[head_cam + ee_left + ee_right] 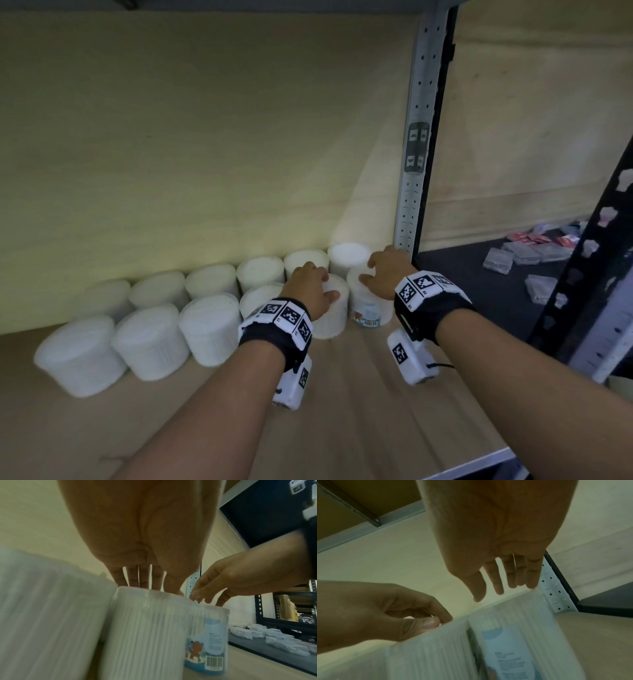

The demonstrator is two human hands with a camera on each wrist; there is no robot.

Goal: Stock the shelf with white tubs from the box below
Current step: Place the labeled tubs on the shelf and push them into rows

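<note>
Front half of the shelf (pixel 359 411) is bare board, so entry from the front edge is open, w/ plenty of headroom over the tubs (pixel 150 342). Back is shut off: two rows packed side by side vs. the back wall (pixel 205 137), sides touching or nearly. Right end is tight: perforated upright (pixel 416 171) near the row ends, right hand (pixel 385 274) spread over the labelled tub (pixel 368 308), left hand (pixel 310 287) gripping the next tub (pixel 334 318).

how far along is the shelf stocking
Done: two rows of white tubs stand on the shelf. In hand: left hand grips the plain tub, right hand touches the labelled tub, at the front row's right end. Left: box not in view, so unknown.
</note>
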